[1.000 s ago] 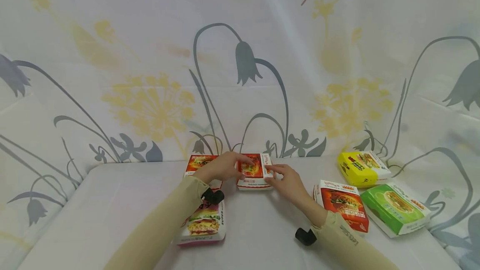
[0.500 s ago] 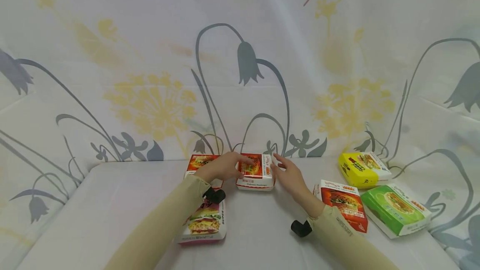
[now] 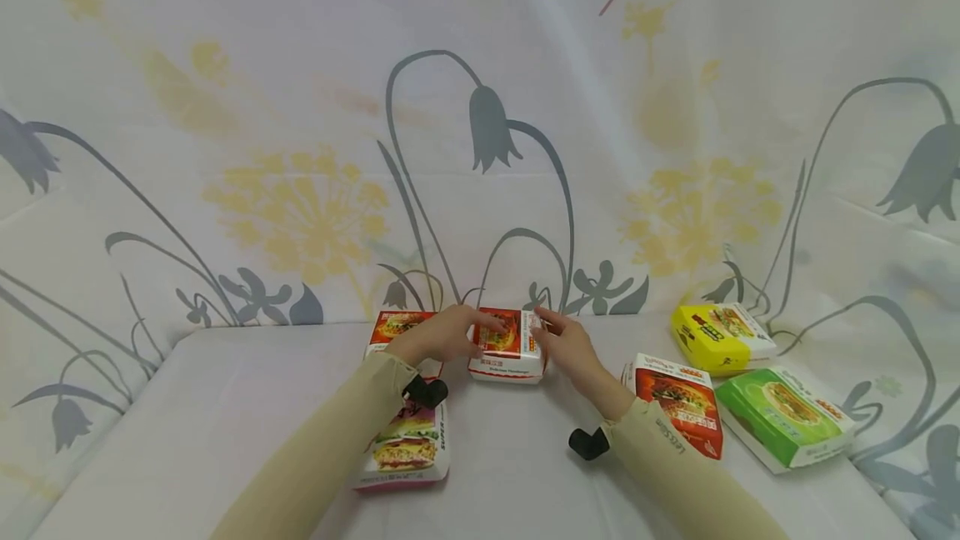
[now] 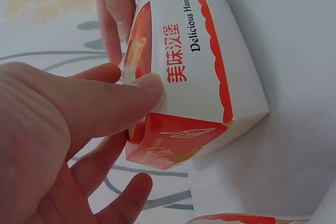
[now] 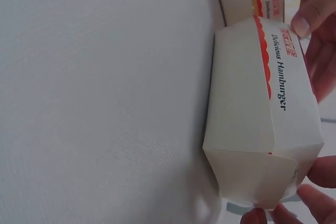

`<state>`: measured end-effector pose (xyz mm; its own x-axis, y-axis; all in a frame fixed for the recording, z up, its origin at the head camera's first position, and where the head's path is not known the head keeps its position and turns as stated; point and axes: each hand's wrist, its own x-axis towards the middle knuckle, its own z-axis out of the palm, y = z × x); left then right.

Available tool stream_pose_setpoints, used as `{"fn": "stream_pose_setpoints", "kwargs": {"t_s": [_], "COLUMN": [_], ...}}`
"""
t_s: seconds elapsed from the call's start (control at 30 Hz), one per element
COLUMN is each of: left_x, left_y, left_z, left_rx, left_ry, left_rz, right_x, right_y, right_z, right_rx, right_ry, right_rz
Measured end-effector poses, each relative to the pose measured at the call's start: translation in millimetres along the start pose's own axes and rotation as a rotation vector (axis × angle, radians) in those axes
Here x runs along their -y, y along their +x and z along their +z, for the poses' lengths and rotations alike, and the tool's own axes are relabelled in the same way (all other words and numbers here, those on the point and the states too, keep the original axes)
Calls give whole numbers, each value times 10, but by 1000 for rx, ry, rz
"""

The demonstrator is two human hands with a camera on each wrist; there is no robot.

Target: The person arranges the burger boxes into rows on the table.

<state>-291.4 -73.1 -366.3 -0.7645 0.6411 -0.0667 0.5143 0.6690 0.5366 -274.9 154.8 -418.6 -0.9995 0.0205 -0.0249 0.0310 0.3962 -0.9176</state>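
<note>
A red-and-white hamburger box [image 3: 504, 369], printed "Delicious Hamburger", sits at the middle back of the table between both hands. My left hand [image 3: 446, 333] holds its left part. In the left wrist view its thumb [image 4: 142, 90] presses the upper front edge, with fingers reaching over the lid. My right hand [image 3: 573, 352] is at the box's right end. In the right wrist view several right fingertips [image 5: 317, 200] lie around the white end flap [image 5: 257, 179]; part of that hand is out of frame. Another red box [image 3: 401, 325] lies partly under my left forearm.
A pink-edged burger box [image 3: 405, 461] lies at the near left. On the right are another red box [image 3: 678, 402], a yellow box [image 3: 720, 338] and a green box [image 3: 787, 415]. A flower-printed cloth [image 3: 480, 215] hangs behind the white table [image 3: 510, 465].
My right hand's fingers lift off the box's right edge, then come back against its right end. My left hand stays on the box, which barely moves. The head view shifts slightly.
</note>
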Motion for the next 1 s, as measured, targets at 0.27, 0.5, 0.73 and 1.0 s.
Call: {"fn": "stream_pose_setpoints", "kwargs": {"t_s": [0.27,0.5,0.73,1.0], "left_x": [12,11,37,43], "left_y": [4,-23,-17,-26], "left_z": [37,26,20,-5], "left_rx": [-38,-115,-192,-224], "left_ry": [8,-13,42,37], "left_rz": [-14,-75,-137,-121], "right_x": [-14,49,24,15], "right_y": [-91,-195,-250,-323], "right_z": [15,6,16,8], "right_rx": [-36,-72,-92,-77], "right_ry": [-42,-114,-175,-249], "right_rz": [-20,-62,-77,-91]}}
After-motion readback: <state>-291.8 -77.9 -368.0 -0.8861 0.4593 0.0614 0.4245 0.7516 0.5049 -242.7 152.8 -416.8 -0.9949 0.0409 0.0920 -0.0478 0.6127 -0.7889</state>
